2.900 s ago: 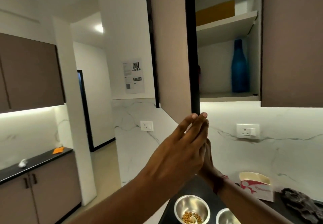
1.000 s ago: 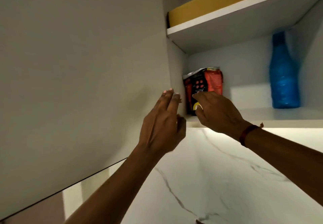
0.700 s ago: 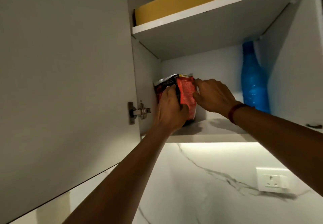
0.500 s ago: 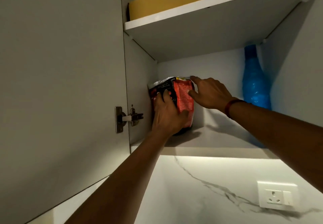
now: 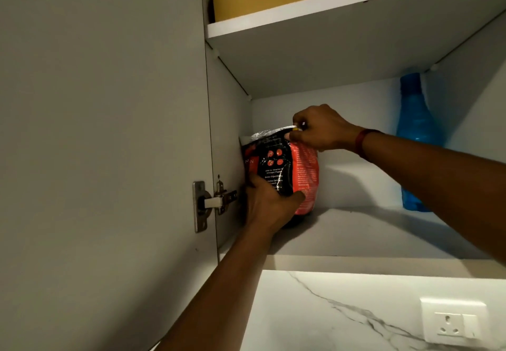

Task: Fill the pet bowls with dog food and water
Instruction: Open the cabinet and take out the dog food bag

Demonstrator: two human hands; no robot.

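At the left end of the lower shelf point(image 5: 356, 230), the left hand point(image 5: 269, 205) grips the dog food bag point(image 5: 304, 170) low down, the right hand point(image 5: 320, 129) pinches its top; retrieval seems underway, next requiring a lift past the front edge.

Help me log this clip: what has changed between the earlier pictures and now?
Both hands left the cupboard door edge and reached in to the dog food bag. The left hand now grips its lower front; the right hand moved up and pinches its top edge. The bag still stands on the lower shelf, and the blue bottle stays at the right.
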